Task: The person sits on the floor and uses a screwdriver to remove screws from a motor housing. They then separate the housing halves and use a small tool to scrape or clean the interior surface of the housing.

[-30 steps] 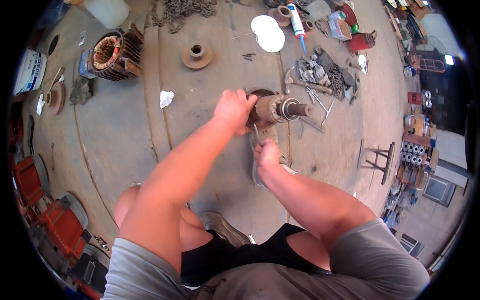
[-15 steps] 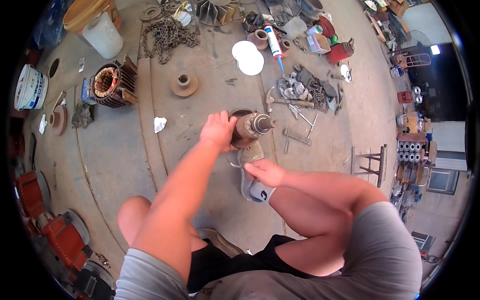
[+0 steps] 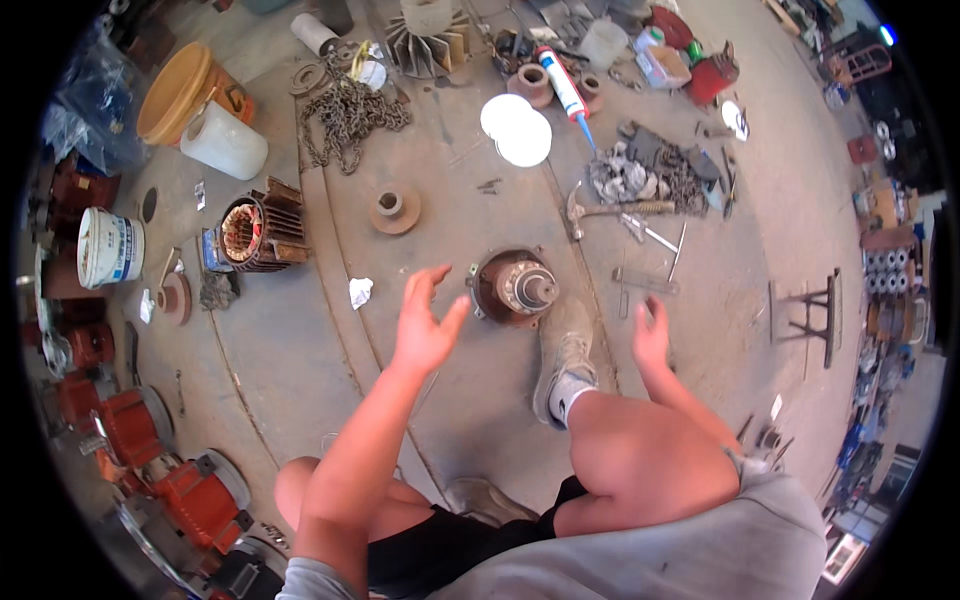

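Observation:
A rusty motor end cover (image 3: 490, 290) sits on the floor, with a shaft and bearing (image 3: 530, 287) standing up out of its middle. My left hand (image 3: 428, 322) is just left of the cover, open, thumb and fingers apart, not touching it. To the right, over the floor near a T-shaped tool (image 3: 680, 250), my right hand (image 3: 652, 332) is raised with its fingers stretched out, holding nothing I can see. My shoe (image 3: 565, 350) rests against the cover's near right side. A thin metal rod (image 3: 424, 392) lies beside my left forearm.
Ahead lie a hammer (image 3: 610, 209), a sealant tube (image 3: 563, 84), white discs (image 3: 522, 138) and a chain (image 3: 350, 122). A rusty flanged hub (image 3: 394, 210) and a motor housing with windings (image 3: 262, 232) stand left. Red machines (image 3: 140, 425) line the left edge; a metal stand (image 3: 815, 310) is at right.
Both hands have come off the shaft and cover and moved apart. My right hand has let go of a bent metal tool and swung right. The view has shifted.

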`<act>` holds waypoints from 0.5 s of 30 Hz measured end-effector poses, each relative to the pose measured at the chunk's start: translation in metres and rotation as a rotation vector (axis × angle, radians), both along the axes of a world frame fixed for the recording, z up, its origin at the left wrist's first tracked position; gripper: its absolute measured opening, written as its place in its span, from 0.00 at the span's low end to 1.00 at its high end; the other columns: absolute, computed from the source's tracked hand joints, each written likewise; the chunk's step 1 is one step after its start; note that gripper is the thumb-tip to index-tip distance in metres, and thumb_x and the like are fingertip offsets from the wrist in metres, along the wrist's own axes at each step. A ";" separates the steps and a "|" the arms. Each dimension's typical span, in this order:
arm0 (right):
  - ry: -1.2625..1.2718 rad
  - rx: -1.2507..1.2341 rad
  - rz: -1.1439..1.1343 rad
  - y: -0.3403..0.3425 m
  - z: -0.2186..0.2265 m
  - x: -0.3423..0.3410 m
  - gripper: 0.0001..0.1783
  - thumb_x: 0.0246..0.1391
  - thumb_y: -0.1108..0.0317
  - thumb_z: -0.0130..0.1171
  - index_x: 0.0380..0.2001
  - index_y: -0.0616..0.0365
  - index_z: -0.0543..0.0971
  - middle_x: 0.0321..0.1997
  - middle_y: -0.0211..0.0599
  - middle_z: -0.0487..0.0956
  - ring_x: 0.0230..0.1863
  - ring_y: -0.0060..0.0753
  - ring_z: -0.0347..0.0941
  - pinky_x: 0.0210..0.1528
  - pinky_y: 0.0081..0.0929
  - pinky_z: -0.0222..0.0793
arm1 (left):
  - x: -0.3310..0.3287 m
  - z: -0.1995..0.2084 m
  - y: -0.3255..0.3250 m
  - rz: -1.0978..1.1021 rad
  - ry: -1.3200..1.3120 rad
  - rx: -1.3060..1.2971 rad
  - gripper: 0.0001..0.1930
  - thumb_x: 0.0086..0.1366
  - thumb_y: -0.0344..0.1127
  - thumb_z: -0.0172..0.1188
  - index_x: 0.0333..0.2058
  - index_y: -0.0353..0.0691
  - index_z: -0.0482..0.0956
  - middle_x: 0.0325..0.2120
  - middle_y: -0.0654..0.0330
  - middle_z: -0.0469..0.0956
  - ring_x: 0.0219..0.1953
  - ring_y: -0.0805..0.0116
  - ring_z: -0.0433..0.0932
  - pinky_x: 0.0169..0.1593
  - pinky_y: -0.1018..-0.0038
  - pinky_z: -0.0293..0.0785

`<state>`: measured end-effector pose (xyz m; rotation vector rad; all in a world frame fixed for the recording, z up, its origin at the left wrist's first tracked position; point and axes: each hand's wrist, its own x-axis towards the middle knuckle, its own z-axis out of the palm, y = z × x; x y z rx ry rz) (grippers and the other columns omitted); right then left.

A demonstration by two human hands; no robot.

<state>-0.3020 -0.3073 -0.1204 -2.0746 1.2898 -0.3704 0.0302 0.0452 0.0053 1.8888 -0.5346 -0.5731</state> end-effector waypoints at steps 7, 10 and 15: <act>-0.728 0.725 0.668 0.093 0.132 0.239 0.46 0.85 0.32 0.36 0.88 0.54 0.52 0.92 0.47 0.56 0.93 0.45 0.48 0.89 0.55 0.46 | 0.023 0.014 -0.106 0.073 0.367 -0.559 0.42 0.89 0.65 0.40 0.84 0.35 0.55 0.85 0.46 0.55 0.88 0.51 0.51 0.88 0.54 0.44; -0.719 0.874 0.638 0.104 0.127 0.262 0.50 0.84 0.28 0.33 0.89 0.55 0.51 0.93 0.47 0.55 0.94 0.46 0.45 0.90 0.55 0.43 | 0.015 0.020 -0.131 0.122 0.420 -0.647 0.46 0.88 0.69 0.35 0.87 0.38 0.44 0.89 0.47 0.42 0.90 0.51 0.40 0.89 0.54 0.34; -0.807 1.033 0.529 0.099 0.125 0.330 0.56 0.80 0.21 0.22 0.90 0.56 0.48 0.95 0.51 0.51 0.95 0.49 0.37 0.92 0.58 0.29 | -0.037 -0.013 -0.096 0.172 0.377 -0.665 0.48 0.88 0.70 0.33 0.89 0.43 0.32 0.91 0.50 0.29 0.91 0.53 0.28 0.89 0.54 0.26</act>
